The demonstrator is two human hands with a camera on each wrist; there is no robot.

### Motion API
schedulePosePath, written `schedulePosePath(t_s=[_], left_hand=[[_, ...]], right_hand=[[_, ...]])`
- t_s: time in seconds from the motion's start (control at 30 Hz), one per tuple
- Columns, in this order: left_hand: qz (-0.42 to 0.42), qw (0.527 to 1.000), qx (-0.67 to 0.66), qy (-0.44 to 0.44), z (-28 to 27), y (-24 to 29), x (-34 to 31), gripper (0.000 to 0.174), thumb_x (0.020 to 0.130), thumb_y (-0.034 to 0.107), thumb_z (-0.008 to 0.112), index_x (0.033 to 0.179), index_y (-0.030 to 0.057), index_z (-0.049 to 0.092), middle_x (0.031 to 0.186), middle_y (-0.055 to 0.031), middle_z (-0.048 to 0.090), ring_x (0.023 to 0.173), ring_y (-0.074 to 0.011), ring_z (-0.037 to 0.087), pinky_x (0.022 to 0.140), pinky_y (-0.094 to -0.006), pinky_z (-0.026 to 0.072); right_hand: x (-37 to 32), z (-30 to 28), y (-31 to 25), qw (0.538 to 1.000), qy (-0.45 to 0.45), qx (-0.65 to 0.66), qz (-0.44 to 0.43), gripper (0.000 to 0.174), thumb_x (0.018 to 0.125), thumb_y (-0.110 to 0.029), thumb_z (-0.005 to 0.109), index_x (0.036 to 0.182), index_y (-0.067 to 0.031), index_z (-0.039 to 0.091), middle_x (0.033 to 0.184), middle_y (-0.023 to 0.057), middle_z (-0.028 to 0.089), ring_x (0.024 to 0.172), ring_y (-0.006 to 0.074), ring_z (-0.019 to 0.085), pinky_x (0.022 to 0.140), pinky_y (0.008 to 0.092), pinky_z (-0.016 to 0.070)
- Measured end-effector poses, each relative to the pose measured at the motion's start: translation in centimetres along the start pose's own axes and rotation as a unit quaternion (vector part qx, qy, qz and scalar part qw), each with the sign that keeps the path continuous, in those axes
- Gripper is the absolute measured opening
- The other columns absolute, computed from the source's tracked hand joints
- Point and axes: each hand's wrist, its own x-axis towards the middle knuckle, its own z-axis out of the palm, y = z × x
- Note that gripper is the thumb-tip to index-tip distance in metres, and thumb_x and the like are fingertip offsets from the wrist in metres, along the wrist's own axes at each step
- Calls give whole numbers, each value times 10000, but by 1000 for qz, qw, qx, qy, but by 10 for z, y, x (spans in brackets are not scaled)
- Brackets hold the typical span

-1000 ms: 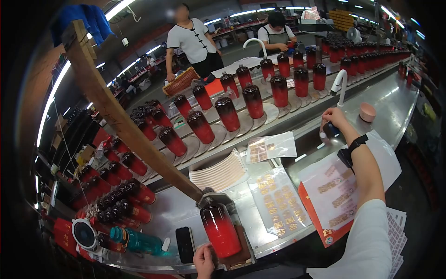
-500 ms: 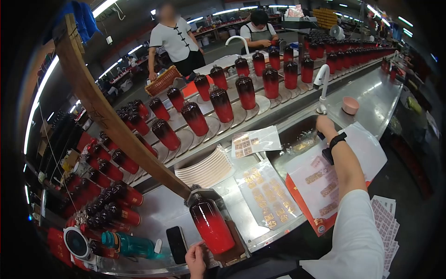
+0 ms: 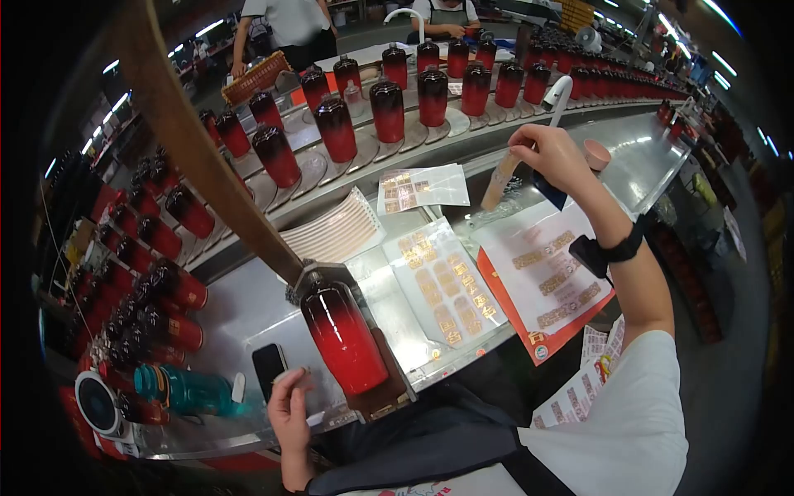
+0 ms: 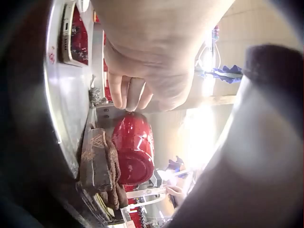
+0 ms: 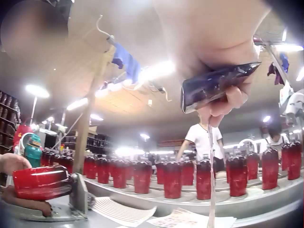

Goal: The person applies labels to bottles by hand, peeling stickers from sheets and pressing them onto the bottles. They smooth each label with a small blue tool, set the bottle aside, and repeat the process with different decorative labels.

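My right hand (image 3: 554, 157) is raised over a sink of water (image 3: 488, 217) and pinches a wet, translucent strip (image 3: 500, 182) that hangs from its fingertips. A flat dark blue scraper (image 5: 216, 86) is tucked in the same hand. On a brown-padded holder (image 3: 379, 405) lies a glossy red bottle (image 3: 343, 335) with a dark shoulder, tilted, its neck toward a wooden post. Beside the bottle's lower end hovers my left hand (image 3: 289, 405), fingers loosely bent, holding nothing. The phone (image 3: 269, 368) lies close to that hand.
Sheets of gold decals (image 3: 447, 285) and a printed sheet (image 3: 546, 264) on a red folder lie on the metal bench. A wooden post (image 3: 207, 149) rises behind the holder. Rows of red bottles (image 3: 335, 128) stand on a conveyor beyond. A teal water bottle (image 3: 186, 390) lies at left.
My right hand has gone from the tap area down to the sink and up again, now with the wet strip. My left hand has drawn slightly away from the bottle; the view has tilted down.
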Motion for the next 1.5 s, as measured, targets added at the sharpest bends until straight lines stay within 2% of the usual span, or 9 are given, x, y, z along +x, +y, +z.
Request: schedulePosePath(t_s=[0.07, 0.3, 0.63, 0.8, 1.0, 1.23, 1.3, 1.4, 1.5], left_hand=[[41, 999, 32, 5, -2, 18, 3, 305, 970, 121, 548, 1222, -42, 604, 1236, -140, 606, 1156, -219, 579, 956, -337, 479], [221, 938, 264, -49, -9, 75, 35, 443, 735, 156, 710, 1165, 54, 677, 1295, -161, 587, 1230, -345, 510, 1075, -425, 349], [213, 956, 155, -128, -7, 71, 59, 564, 939, 484, 566, 1320, 70, 592, 1467, -160, 443, 1375, -322, 350, 1137, -441, 237], [179, 919, 326, -131, -11, 19, 29, 1280, 654, 496, 869, 1522, -44, 98, 1460, -315, 305, 1386, -443, 306, 1132, -486, 301], [58, 949, 278, -137, 3, -10, 26, 1179, 665, 326, 878, 1524, -39, 158, 1397, -280, 422, 1208, -380, 500, 973, -413, 461], [59, 939, 311, -138, 4, -6, 27, 1169, 654, 333, 871, 1519, -37, 176, 1264, -286, 512, 1141, -411, 533, 959, -456, 451], [193, 921, 327, -86, 3, 6, 32, 1258, 599, 411, 909, 1529, -10, 174, 1374, -281, 451, 1313, -418, 401, 1052, -470, 379], [170, 950, 188, -183, -9, 51, 40, 1200, 579, 450, 920, 1512, 38, 290, 1465, -243, 389, 1409, -395, 273, 1115, -474, 299], [265, 913, 104, -293, 0, 80, 60, 1026, 582, 458, 912, 1411, 39, 476, 1481, -203, 413, 1367, -401, 374, 1129, -482, 270]], right_hand=[[-15, -3, -37, 999, 11, 1, -41, 141, 867, -124, 676, 967, -25, 689, 807, 99, 673, 697, 169, 633, 635, 304, 491], [-71, 19, -170, 975, -31, 97, -197, 98, 830, -82, 709, 925, -80, 687, 784, 76, 621, 660, 241, 616, 595, 328, 481], [-113, 18, -276, 942, -35, 137, -304, 190, 755, 27, 748, 929, -29, 695, 707, 78, 584, 579, 196, 550, 519, 302, 414], [-121, 16, -278, 949, -9, 131, -286, 209, 744, 66, 744, 932, -9, 693, 708, 75, 594, 590, 177, 557, 518, 278, 398], [-130, 22, -267, 967, -6, 143, -212, 200, 744, 93, 720, 920, 4, 690, 715, 74, 602, 607, 163, 560, 540, 266, 404], [-137, 31, -255, 966, -33, 176, -187, 180, 747, 91, 692, 903, 3, 688, 730, 83, 624, 619, 170, 573, 560, 264, 418], [-136, 31, -257, 965, -52, 174, -188, 184, 741, 74, 703, 911, 3, 693, 743, 91, 639, 618, 191, 592, 566, 280, 445], [-131, 30, -267, 938, -115, 223, -239, 202, 736, 45, 725, 931, -1, 703, 759, 94, 653, 641, 222, 630, 570, 300, 488], [-123, 33, -275, 909, -128, 282, -279, 205, 736, 40, 730, 934, -12, 707, 758, 91, 653, 639, 218, 628, 563, 288, 484]])
